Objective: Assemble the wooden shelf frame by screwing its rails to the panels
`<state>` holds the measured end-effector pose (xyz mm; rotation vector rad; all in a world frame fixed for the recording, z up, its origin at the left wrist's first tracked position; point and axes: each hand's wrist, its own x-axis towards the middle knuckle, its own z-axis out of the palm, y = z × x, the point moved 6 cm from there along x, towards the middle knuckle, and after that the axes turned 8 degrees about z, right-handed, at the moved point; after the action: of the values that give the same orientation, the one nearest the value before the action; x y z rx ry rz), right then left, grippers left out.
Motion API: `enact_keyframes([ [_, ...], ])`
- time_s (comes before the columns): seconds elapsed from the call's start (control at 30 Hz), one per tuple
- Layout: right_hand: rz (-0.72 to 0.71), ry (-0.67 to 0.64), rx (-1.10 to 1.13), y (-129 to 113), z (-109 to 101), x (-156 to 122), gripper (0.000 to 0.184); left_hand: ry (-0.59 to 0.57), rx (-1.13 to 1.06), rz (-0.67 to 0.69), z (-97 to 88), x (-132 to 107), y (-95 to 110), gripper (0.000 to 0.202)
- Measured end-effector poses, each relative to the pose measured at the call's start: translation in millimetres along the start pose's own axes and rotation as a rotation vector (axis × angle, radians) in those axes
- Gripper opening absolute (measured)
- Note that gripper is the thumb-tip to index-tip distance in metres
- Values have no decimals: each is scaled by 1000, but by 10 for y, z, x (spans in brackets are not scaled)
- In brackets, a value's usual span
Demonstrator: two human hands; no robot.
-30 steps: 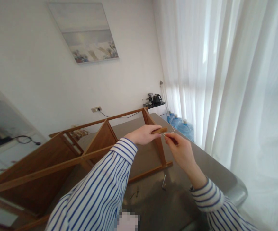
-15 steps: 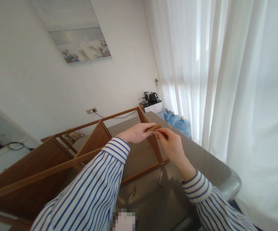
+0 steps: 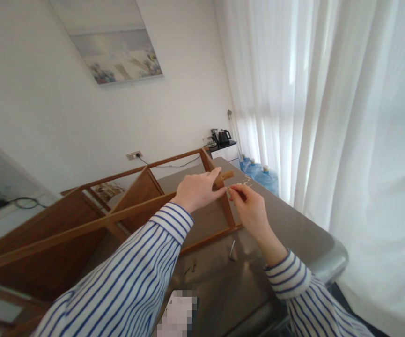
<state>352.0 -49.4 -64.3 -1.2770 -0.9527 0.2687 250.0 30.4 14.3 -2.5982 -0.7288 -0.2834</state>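
A brown wooden frame (image 3: 146, 206) with slatted panels lies on the grey-brown table. My left hand (image 3: 197, 191) is closed around the end of one of its rails (image 3: 227, 176), forefinger along the top and thumb below. A small dark hole shows in that rail end. Just to the right, the thumb and forefinger of my right hand (image 3: 249, 203) are pinched together close to my left thumb tip. What sits in that pinch is too small to make out. An L-shaped hex key (image 3: 231, 250) rests on the table below my right hand.
Several small light-coloured pieces (image 3: 244, 182) are scattered on the table (image 3: 286, 224) beyond my right hand. Thin dark metal parts (image 3: 193, 266) and a blurred pale phone-like object (image 3: 179, 311) lie nearer me. Blue water bottles (image 3: 266, 178) and a kettle (image 3: 224, 136) stand beyond.
My right fingertips have come slightly away from the rail end, whose hole now shows. My left thumb has spread down towards them. The whole view has shifted a little.
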Motion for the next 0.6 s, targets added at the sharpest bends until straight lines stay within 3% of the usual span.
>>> enact_keyframes([
  [0.23, 14, 57, 46, -1, -30, -40, 22, -9, 42, -162, -36, -32, 49, 68],
  [0.6, 28, 112, 85, 75, -128, -62, 24, -34, -65, -157, 12, 14, -46, 70],
])
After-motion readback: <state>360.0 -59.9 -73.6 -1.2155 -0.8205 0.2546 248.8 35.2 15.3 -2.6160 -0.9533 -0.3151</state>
